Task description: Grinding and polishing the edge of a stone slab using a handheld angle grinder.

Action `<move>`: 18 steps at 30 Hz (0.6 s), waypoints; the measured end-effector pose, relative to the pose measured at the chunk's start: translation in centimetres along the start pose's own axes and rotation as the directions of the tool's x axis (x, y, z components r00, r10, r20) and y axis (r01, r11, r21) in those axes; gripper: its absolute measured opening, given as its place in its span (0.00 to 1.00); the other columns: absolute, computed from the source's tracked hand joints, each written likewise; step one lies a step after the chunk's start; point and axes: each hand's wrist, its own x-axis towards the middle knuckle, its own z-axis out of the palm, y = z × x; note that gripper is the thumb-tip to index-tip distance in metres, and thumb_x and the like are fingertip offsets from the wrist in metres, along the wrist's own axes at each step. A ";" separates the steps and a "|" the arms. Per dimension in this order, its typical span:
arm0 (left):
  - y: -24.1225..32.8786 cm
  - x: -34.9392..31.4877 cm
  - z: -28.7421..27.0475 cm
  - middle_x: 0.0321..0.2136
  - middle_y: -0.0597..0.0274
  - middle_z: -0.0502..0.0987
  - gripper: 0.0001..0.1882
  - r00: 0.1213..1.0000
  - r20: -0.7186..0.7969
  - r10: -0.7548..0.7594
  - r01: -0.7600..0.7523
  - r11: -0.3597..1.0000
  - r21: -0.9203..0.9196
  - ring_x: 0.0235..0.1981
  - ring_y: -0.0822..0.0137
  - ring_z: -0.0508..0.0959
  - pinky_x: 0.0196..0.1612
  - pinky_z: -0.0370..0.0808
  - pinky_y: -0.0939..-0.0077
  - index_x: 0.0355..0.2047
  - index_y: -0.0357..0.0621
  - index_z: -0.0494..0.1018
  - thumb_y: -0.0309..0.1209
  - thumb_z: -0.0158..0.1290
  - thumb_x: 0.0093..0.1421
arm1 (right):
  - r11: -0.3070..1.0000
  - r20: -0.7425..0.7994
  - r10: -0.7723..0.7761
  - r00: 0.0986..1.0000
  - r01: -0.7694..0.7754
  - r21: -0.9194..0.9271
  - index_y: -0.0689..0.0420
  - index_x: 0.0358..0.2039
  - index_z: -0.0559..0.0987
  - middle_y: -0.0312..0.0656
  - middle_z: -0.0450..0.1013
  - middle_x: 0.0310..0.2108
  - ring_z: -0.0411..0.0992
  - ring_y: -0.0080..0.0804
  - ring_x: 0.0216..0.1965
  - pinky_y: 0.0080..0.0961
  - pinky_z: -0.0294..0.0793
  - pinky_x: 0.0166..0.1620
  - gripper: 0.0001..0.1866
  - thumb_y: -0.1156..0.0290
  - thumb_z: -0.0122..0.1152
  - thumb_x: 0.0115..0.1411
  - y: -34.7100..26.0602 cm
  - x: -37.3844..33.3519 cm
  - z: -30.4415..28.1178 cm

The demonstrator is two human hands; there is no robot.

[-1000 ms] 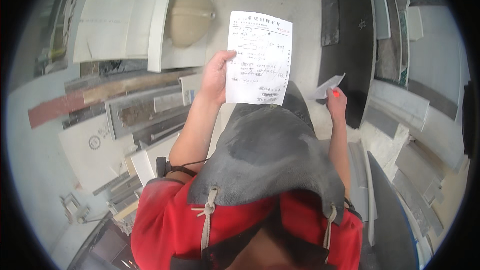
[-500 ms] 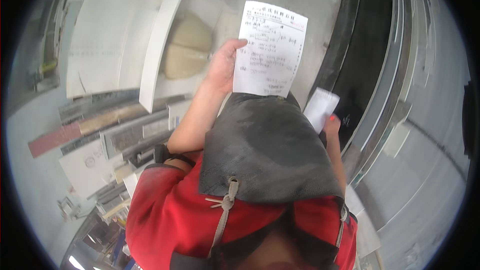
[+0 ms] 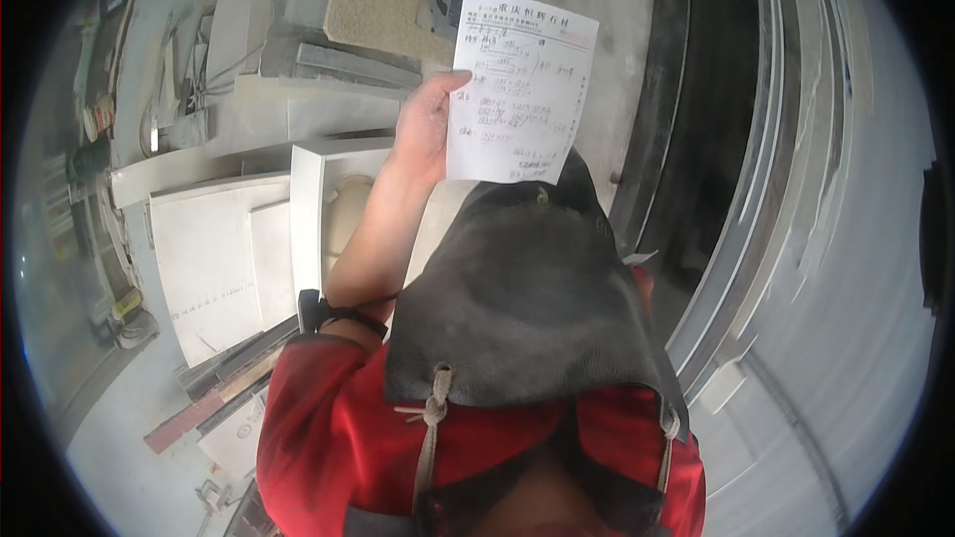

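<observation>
- Pinching the sheet (image 3: 517,99) at its left edge, the left hand (image 3: 425,129) is laying its thumb on the front, the other fingers curling at and behind the edge.
- The sheet is filling the upper middle of my feed, leaning slightly clockwise; its written side is facing my camera and its lower edge is overlapping the top of the apron (image 3: 517,288).
- The right hand (image 3: 645,286) is mostly hiding behind the apron's right side; I cannot tell whether it is spread or pinching.
- A white slip (image 3: 642,259) is poking out just above that hand; I cannot make out their contact.
- A dark strap (image 3: 350,316) is circling the left arm, just beside the red shirt (image 3: 328,418).
- White slabs (image 3: 214,268) are lying to the left, and a black slab (image 3: 711,139) is running along the right.
</observation>
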 end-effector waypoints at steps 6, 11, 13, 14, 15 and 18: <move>7.8 12.3 6.1 0.54 0.43 0.73 0.28 0.989 -0.054 0.138 -0.135 0.990 0.046 0.54 0.50 0.75 0.59 0.70 0.54 0.58 0.27 0.63 0.37 0.43 0.64 | 0.833 0.227 -0.278 0.934 0.352 -0.427 0.59 0.31 0.83 0.51 0.79 0.27 0.80 0.44 0.32 0.36 0.75 0.36 0.17 0.58 0.58 0.55 -17.6 21.0 -2.1; 13.4 22.4 8.5 0.51 0.45 0.75 0.27 0.994 0.022 0.109 -0.110 0.993 0.045 0.52 0.51 0.76 0.57 0.72 0.57 0.56 0.28 0.66 0.37 0.44 0.64 | 0.980 0.081 -0.199 0.977 0.199 0.009 0.56 0.29 0.80 0.37 0.72 0.19 0.70 0.26 0.17 0.26 0.68 0.21 0.06 0.68 0.62 0.57 -37.8 34.4 -6.3; 14.9 26.7 9.7 0.50 0.45 0.76 0.26 0.974 -0.135 0.182 -0.172 0.981 0.085 0.50 0.52 0.77 0.56 0.72 0.58 0.56 0.27 0.66 0.37 0.43 0.64 | 0.964 0.050 -0.260 0.964 0.257 0.064 0.57 0.29 0.80 0.36 0.71 0.18 0.68 0.22 0.17 0.23 0.66 0.21 0.08 0.66 0.62 0.58 -44.8 38.9 -7.7; 16.0 28.7 9.8 0.50 0.45 0.76 0.26 0.974 -0.132 0.185 -0.175 0.981 0.082 0.50 0.52 0.77 0.56 0.72 0.58 0.56 0.27 0.66 0.37 0.43 0.64 | 0.945 0.024 -0.310 0.950 0.306 0.118 0.58 0.29 0.80 0.34 0.70 0.17 0.67 0.18 0.17 0.20 0.65 0.20 0.09 0.65 0.62 0.58 -47.6 40.6 -8.5; 16.7 30.2 9.4 0.50 0.45 0.76 0.26 0.979 -0.099 0.179 -0.174 0.983 0.053 0.50 0.52 0.78 0.56 0.72 0.58 0.56 0.27 0.66 0.37 0.43 0.64 | 0.945 0.020 -0.295 0.955 0.288 0.155 0.59 0.30 0.80 0.35 0.72 0.19 0.69 0.20 0.18 0.22 0.68 0.21 0.10 0.65 0.63 0.58 -50.2 41.0 -8.9; 20.2 36.8 9.9 0.50 0.45 0.76 0.26 0.980 -0.051 0.194 -0.192 0.980 0.042 0.50 0.52 0.78 0.56 0.72 0.58 0.55 0.27 0.66 0.37 0.42 0.65 | 0.963 -0.002 -0.244 0.970 0.242 -0.114 0.64 0.29 0.80 0.44 0.75 0.21 0.73 0.29 0.23 0.31 0.72 0.32 0.15 0.62 0.60 0.58 -55.0 44.8 -8.5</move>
